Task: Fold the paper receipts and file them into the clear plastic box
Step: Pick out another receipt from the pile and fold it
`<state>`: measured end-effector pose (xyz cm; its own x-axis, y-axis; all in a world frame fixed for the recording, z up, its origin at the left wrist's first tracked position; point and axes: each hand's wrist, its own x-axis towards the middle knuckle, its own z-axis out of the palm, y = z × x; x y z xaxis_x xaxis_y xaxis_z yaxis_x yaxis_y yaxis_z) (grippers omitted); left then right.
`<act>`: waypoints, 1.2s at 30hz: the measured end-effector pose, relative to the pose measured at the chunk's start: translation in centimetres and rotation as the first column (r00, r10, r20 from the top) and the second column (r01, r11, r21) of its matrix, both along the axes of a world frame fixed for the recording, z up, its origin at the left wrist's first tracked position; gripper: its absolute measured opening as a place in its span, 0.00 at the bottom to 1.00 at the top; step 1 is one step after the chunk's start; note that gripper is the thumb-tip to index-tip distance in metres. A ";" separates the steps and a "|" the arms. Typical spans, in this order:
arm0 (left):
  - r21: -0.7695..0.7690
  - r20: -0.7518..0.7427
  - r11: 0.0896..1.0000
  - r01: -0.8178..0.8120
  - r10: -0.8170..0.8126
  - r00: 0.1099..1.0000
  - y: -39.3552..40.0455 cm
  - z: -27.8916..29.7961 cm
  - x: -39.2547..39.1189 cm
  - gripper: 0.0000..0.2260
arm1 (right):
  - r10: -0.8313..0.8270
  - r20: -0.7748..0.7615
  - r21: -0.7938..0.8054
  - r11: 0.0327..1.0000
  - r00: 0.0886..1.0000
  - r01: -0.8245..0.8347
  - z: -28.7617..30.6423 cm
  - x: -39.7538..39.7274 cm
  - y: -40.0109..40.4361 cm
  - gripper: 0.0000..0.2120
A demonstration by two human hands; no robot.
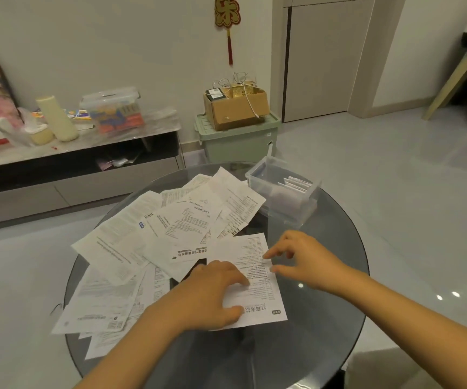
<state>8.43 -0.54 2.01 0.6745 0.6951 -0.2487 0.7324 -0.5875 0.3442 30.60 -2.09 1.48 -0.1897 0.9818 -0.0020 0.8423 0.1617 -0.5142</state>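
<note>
A white printed receipt (pixel 254 279) lies flat and unfolded at the near side of the round glass bench (pixel 324 318); the left hand (pixel 212 290) presses it with spread fingers, the right hand (pixel 302 259) touches its right edge, fingers loosely extended. More receipts (pixel 148 242) lie scattered left; the clear plastic box (pixel 285 189) behind holds folded slips

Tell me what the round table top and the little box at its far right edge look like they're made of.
Round table top: likely dark tinted glass, glossy; ceiling lights reflect in it and the floor shows through. Little box: clear, slightly frosted plastic, thin walls; folded papers inside show through.
</note>
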 end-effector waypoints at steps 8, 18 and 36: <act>-0.036 0.015 0.999 0.004 -0.003 1.000 0.8 -1.9 -0.5 0.30 | 0.262 0.089 -0.162 0.956 0.961 -0.246 -0.8 -1.5 -0.2 0.21; -0.142 0.128 0.990 -0.014 0.032 0.991 2.5 -2.6 -0.5 0.24 | 0.342 0.076 -0.162 0.931 0.937 -0.327 -2.2 -1.6 0.9 0.25; -0.284 0.274 0.915 -0.286 0.363 0.890 2.9 -0.7 -1.1 0.17 | 0.051 -0.336 -0.296 0.942 0.941 -0.157 0.0 -1.3 1.9 0.24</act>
<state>7.33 2.40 1.26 0.4898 0.8377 -0.2415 0.6984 -0.2112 0.6839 29.35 -0.21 1.52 -0.3329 0.9147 -0.2291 0.6120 0.0247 -0.7904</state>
